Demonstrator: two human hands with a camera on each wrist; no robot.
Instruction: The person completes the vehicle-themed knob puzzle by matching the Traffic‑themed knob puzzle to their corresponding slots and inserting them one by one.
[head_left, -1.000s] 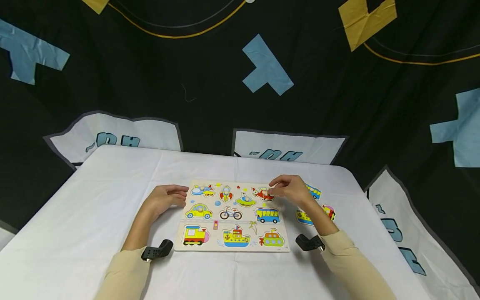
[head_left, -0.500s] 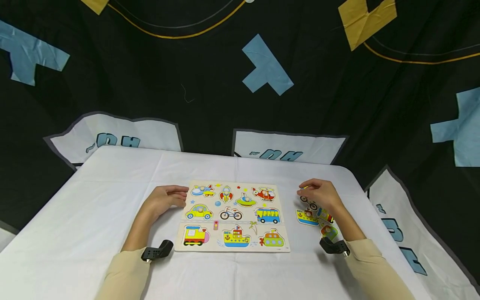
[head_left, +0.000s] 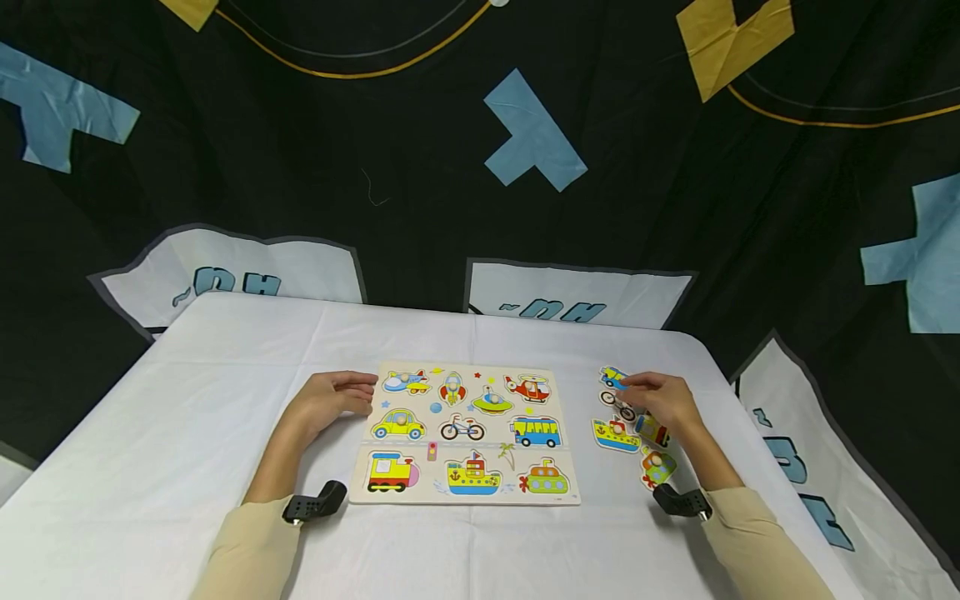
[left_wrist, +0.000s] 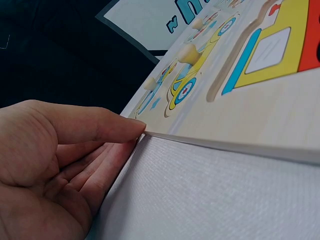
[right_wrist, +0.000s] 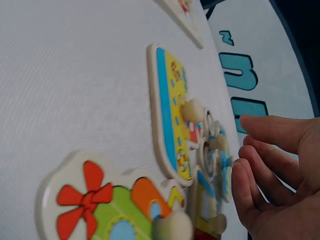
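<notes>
A wooden peg puzzle board (head_left: 442, 456) with vehicle pictures lies on the white cloth. My left hand (head_left: 327, 402) is at its left side, fingertips right at the board's edge, as the left wrist view shows too. Wooden knobs stand on the car (left_wrist: 189, 54) and other fitted pieces. My right hand (head_left: 663, 402) hovers over the loose pieces to the right, its fingers loosely bent and nothing between them. Around it lie a bus piece (head_left: 613, 377), a bicycle piece (head_left: 617, 407), a ship piece (right_wrist: 172, 115), a train piece (head_left: 651, 430) and a submarine piece (right_wrist: 120, 210).
The white-covered table (head_left: 225, 375) reaches well past the board on both sides. Behind it hangs a black cloth (head_left: 420, 183) with blue and yellow shapes. Both wrists carry black cameras.
My right hand has left the helicopter at the board's top right and moved right, over the loose pieces, then a little further right and nearer me. The left hand has stayed put.
</notes>
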